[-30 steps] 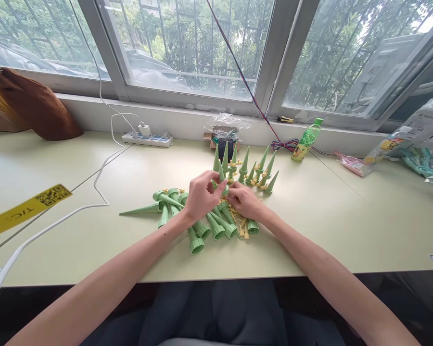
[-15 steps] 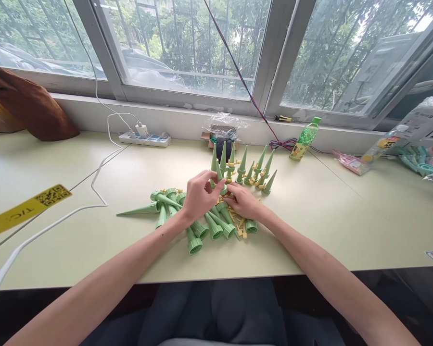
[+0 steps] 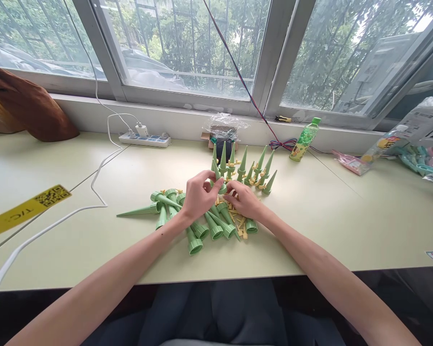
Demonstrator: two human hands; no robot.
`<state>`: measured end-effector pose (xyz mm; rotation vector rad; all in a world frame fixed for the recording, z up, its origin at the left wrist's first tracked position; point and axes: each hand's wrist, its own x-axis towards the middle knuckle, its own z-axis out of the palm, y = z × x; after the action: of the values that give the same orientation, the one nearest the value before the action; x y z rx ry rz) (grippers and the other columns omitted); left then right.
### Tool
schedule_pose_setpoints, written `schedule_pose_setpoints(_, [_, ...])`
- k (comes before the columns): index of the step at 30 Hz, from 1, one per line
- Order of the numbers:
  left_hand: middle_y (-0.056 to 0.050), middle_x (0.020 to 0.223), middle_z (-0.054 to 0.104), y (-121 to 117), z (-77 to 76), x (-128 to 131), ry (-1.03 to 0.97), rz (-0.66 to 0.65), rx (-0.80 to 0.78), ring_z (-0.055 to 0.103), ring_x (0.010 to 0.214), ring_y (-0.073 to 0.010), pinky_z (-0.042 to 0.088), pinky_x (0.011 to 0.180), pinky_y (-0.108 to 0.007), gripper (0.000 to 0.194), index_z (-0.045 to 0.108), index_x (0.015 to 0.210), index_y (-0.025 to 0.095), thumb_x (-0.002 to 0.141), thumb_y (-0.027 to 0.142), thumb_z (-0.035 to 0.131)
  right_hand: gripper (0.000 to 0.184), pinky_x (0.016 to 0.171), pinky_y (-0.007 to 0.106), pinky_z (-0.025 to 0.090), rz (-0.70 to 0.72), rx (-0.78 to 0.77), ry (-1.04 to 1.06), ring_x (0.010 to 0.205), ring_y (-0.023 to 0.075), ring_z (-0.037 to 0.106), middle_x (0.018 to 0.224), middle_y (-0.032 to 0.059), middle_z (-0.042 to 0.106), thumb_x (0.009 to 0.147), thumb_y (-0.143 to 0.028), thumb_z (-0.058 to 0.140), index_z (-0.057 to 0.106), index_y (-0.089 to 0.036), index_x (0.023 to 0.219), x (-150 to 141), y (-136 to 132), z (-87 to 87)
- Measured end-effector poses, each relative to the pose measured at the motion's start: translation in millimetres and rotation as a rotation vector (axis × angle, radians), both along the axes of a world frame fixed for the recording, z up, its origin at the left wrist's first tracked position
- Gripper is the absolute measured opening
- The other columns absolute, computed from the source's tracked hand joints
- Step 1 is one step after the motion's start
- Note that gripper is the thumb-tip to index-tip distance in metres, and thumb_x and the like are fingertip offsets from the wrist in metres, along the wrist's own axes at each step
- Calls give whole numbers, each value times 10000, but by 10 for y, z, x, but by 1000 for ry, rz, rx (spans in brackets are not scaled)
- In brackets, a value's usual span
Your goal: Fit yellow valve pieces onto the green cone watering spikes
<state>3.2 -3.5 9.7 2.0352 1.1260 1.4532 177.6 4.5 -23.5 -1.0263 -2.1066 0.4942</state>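
My left hand (image 3: 202,194) is closed round a green plant watering spike (image 3: 216,170), point up and leaning slightly left. Close by on its right, my right hand (image 3: 243,198) has its fingers pinched near the base of that spike. What they hold, if anything, is hidden. Below the hands lies a loose pile of green spikes (image 3: 215,229), mixed with small yellow valves (image 3: 244,234). Behind the hands several spikes (image 3: 242,163) stand upright on their caps, with yellow valves fitted on some of them.
At the back stand a small open carton (image 3: 223,132) with clear plastic film, a power strip (image 3: 146,138) and a green drink bottle (image 3: 305,139). A white cable (image 3: 97,187) runs along the left. Pink and teal packs (image 3: 424,161) lie far right.
The spike in my left hand has tipped a little to the left. My right fingers have shifted slightly at its base. The pile and standing spikes are unchanged.
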Motion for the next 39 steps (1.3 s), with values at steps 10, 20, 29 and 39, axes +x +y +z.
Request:
schedule_pose_setpoints(10, [-41,871,651,15,16,-7,-113,-15,-114,552,490,-80,379,390,-198,227,619,881,170,867,396,617,30,781,324,457,-53,74,75,876,185,556,928,50,615,907,-218,558,543,-192,905,-3,-44,58])
schedule_pose_setpoints(20, [-71,997,664,41,-4,-10,-166,-52,-183,628,583,-114,416,395,-198,210,615,985,178,881,360,598,108,736,317,470,-158,198,196,738,157,536,928,45,625,940,-247,534,612,-205,1001,-8,-97,142])
schedule_pose_setpoints(29, [-66,921,633,6,-5,15,-70,-87,-100,587,557,-99,422,396,-190,183,569,908,169,897,353,570,145,782,333,543,-176,227,355,890,183,620,982,61,620,960,-299,526,649,-237,1005,-24,-156,201])
schedule_pose_setpoints(39, [-37,897,606,-12,-22,30,9,-130,-96,563,541,-90,446,436,-210,145,527,905,183,904,325,557,128,769,334,572,-139,225,370,852,173,639,978,58,624,959,-290,525,622,-236,1022,-34,-154,193])
